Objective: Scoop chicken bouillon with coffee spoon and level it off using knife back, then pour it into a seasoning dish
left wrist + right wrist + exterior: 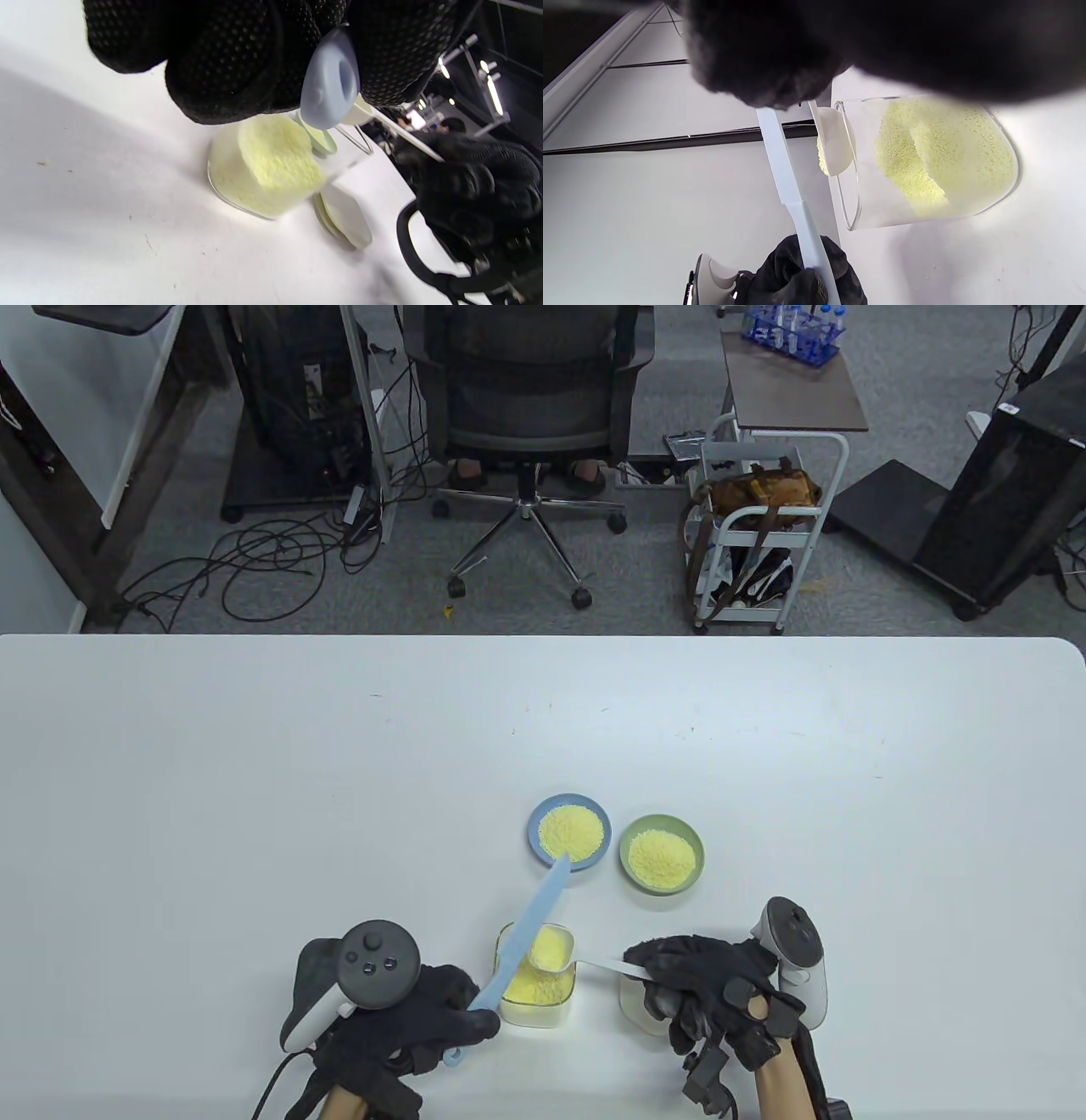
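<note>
Levelling is the step in hand, judged from the layout: the right hand (721,984) pinches the handle of the small white plastic coffee spoon (551,952), whose bowl sits heaped with yellow granular chicken bouillon directly over the clear square container of bouillon (536,980) at the near centre of the white table (254,780). The left hand (407,1027) has its fingers curled round the handle of the pale blue plastic knife (530,929); the blade runs diagonally away from the person, crossing the container just beside the spoon bowl, tip reaching toward the round blue seasoning dish (569,831). Whether the blade edge actually touches the spoon rim cannot be told; in the right wrist view the 2 lie side by side with a narrow gap. Both the blue dish and the round green seasoning dish (661,854) just to its right already hold bouillon. A pale lid (343,214) lies flat just beside the container. Next move, as a judgement: draw the knife back flat across the spoon rim while the spoon stays level over the container, so excess falls back in. Risk: tilting the spoon spills granules onto the table.
</note>
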